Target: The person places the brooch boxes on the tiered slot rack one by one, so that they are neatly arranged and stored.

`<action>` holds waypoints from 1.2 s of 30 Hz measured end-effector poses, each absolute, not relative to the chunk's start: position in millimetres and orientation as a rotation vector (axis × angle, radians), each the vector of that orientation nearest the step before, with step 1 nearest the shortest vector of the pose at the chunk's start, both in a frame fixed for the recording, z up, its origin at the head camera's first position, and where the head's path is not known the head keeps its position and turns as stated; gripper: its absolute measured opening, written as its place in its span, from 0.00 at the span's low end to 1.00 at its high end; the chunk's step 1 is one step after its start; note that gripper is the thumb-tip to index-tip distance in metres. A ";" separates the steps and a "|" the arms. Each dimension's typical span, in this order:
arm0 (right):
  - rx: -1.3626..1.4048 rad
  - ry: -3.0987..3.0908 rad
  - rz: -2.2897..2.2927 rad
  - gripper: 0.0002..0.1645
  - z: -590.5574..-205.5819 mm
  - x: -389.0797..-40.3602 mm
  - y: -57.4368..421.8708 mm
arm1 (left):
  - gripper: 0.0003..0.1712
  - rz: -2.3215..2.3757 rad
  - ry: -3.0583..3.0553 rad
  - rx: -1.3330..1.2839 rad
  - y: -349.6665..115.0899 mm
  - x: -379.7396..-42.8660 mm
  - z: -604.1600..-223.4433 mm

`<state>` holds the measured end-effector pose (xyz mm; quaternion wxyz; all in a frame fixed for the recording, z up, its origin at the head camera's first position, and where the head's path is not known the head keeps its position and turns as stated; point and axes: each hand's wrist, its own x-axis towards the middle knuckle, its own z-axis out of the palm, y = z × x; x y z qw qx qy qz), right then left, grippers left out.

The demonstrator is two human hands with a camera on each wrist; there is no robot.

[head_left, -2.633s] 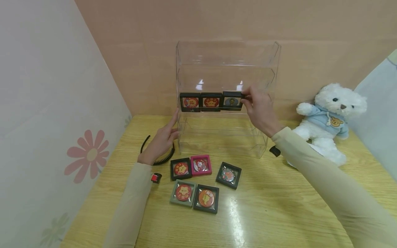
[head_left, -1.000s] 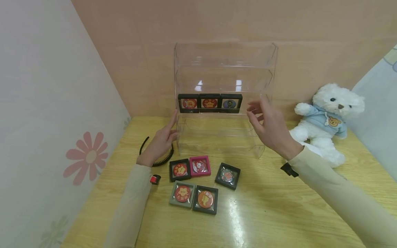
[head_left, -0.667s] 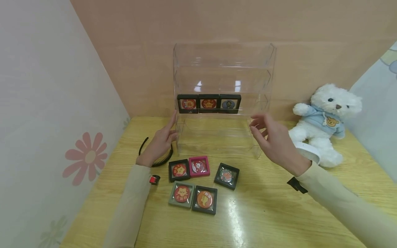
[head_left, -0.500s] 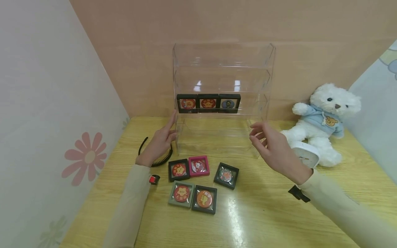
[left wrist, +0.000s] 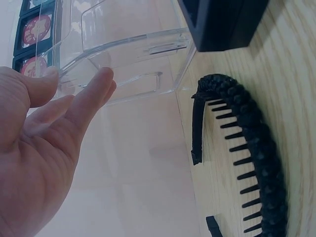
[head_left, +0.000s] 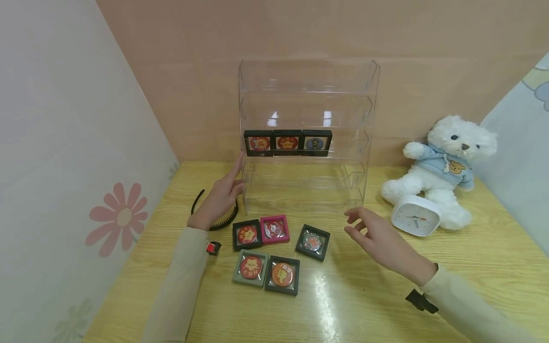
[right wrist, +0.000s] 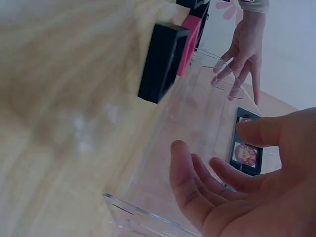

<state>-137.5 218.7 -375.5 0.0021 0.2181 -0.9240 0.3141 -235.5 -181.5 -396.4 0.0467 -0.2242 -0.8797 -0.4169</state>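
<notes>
My left hand (head_left: 220,197) rests its straight fingers against the left side of a clear acrylic display rack (head_left: 309,92). Empty and loosely curled, my right hand (head_left: 381,240) hovers over the table, just right of a dark badge case (head_left: 313,243). On the rack's middle tier three black badge cases (head_left: 288,143) stand side by side, from its left end. Before the rack lie a black case with a red star badge (head_left: 247,235), a pink case (head_left: 275,229), a grey-green case (head_left: 250,268) and a dark case with an orange thumbs-up badge (head_left: 282,275).
Beside my left wrist lies a black toothed headband (left wrist: 261,143), partly hidden by the hand in the head view. A white teddy bear (head_left: 446,164) in a blue top sits at right, with a white alarm clock (head_left: 416,216) at its feet. Walls rise behind and at left.
My right hand has let go of the third black case on the middle tier and come down toward the table, uncovering the alarm clock. The left hand stays at the rack's side.
</notes>
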 end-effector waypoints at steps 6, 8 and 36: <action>0.672 -3.005 0.987 0.24 -389.5 -131.2 222.1 | 0.53 -1.268 -2.689 -0.681 -181.3 -235.7 -397.0; 0.682 -3.026 0.987 0.25 -392.8 -129.7 222.9 | 0.53 -1.270 -2.689 -0.678 -181.5 -235.9 -396.8; 0.778 -3.021 0.885 0.39 -428.0 -120.3 216.0 | 0.53 -1.284 -2.693 -0.663 -181.4 -235.6 -396.3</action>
